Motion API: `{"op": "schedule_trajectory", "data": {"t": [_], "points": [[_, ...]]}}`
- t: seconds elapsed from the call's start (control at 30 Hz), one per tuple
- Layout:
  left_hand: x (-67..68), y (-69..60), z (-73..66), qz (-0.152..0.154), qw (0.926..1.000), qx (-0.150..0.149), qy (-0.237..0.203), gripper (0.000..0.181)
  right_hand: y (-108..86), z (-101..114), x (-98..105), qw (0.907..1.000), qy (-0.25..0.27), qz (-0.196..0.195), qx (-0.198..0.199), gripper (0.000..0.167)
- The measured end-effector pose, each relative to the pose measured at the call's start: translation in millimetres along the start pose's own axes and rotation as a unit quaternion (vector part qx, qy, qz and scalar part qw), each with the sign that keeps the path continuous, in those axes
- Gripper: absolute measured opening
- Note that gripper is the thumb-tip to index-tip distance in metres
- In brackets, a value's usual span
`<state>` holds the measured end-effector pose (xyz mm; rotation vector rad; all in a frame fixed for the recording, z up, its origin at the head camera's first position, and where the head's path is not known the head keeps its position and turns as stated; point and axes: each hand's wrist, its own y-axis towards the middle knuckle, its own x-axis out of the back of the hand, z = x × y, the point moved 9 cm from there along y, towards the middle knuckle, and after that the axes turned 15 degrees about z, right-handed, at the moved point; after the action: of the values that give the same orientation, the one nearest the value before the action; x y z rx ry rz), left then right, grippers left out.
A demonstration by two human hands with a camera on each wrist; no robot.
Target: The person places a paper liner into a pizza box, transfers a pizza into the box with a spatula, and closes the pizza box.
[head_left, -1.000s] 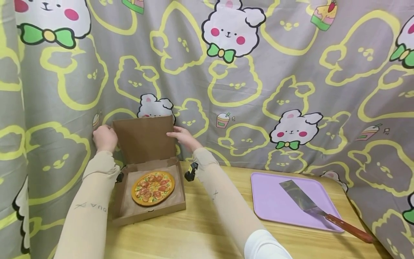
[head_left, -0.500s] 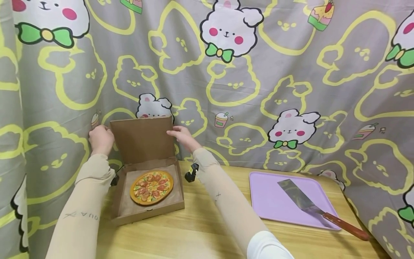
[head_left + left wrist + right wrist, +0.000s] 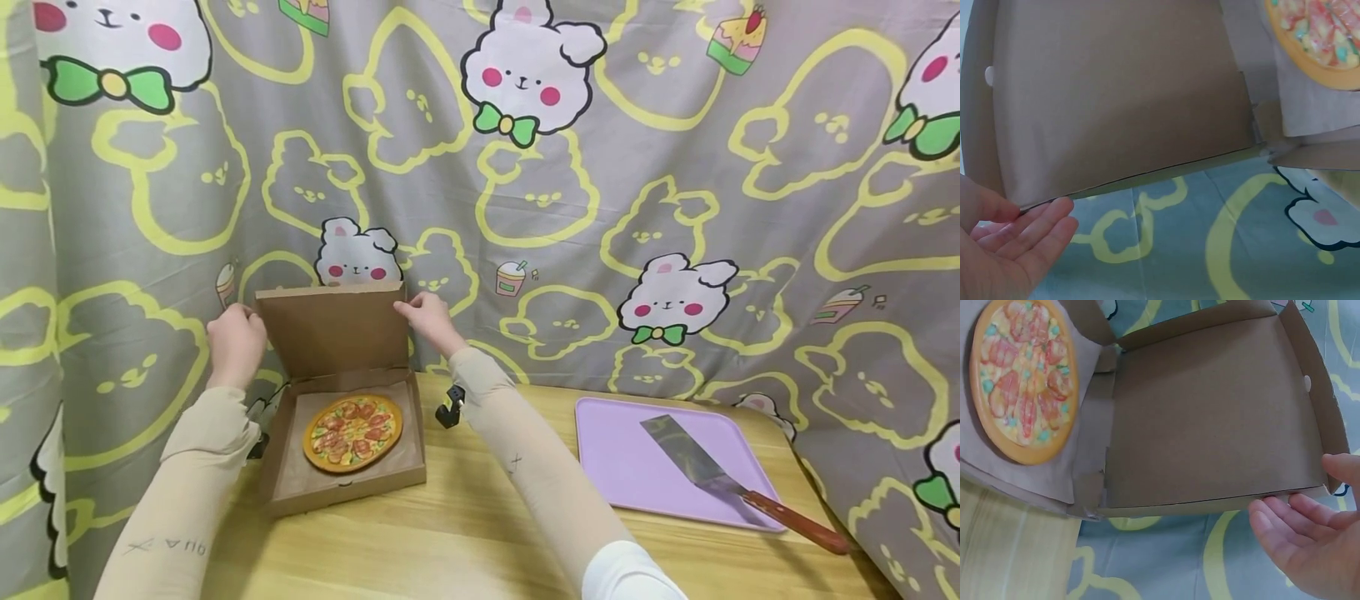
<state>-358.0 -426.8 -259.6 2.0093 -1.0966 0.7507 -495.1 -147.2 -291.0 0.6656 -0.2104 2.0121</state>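
A brown cardboard pizza box (image 3: 352, 493) stands at the table's left with its lid (image 3: 337, 335) raised steeply. Inside, on a paper liner (image 3: 291, 467), lies a round pizza (image 3: 352, 433) with a smooth orange rim and glossy toppings. At the lid's upper left corner my left hand (image 3: 236, 343) pinches the edge, thumb on one side and fingers (image 3: 1038, 234) on the other. The opposite upper corner is held by my right hand (image 3: 433, 323), its thumb (image 3: 1340, 467) against the front flap and its fingers under the side edge.
To the right, a purple tray (image 3: 615, 467) bears a metal spatula (image 3: 690, 454) whose wooden handle juts past the tray's front edge. A patterned curtain (image 3: 555, 333) hangs close behind the box and along the left side. All stands on a wooden table (image 3: 465, 542).
The lid has tipped slightly forward and its top edge sits lower, with the front flap now showing. Both hands have shifted with it at the corners. Pizza, tray and spatula stay put.
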Motion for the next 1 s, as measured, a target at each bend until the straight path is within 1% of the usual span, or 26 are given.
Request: {"op": "schedule_trajectory", "data": {"t": [0.13,0.27,0.37,0.5,0.63,0.77,0.87,1.0], "points": [[0.2,-12.4,-0.3,-0.005,0.9999,-0.009,-0.002,0.033,-3.9,4,0,0.9992,-0.037,-0.009,0.009,0.031],[0.2,-24.6,0.5,-0.02,0.9996,-0.022,-0.003,0.03,-7.4,2,-1,0.9982,-0.057,-0.001,0.018,0.028],[-0.6,-32.5,0.2,-0.031,0.999,-0.031,0.0,0.027,-8.5,-1,-1,0.9986,-0.048,0.006,0.022,0.027],[-2.0,-42.6,-3.1,-0.039,0.9984,-0.042,0.007,0.025,-7.2,-6,0,0.9991,-0.03,0.014,0.025,0.028],[-5.2,-52.8,-5.1,-0.04,0.9982,-0.043,0.01,0.023,-5.9,-11,0,0.9993,-0.022,0.023,0.021,0.028],[-9.2,-61.6,-7.3,-0.043,0.9982,-0.042,0.002,0.021,-7.4,-16,3,0.9994,-0.005,0.03,0.017,0.029],[-11.6,-67.3,-11.9,-0.046,0.9979,-0.045,0.001,0.02,-8.8,-18,6,0.9993,0.002,0.032,0.018,0.03],[-15.7,-74.6,-21.2,-0.047,0.9969,-0.063,0.003,0.017,-11.1,-22,14,0.9994,-0.006,0.027,0.02,0.03]]}}
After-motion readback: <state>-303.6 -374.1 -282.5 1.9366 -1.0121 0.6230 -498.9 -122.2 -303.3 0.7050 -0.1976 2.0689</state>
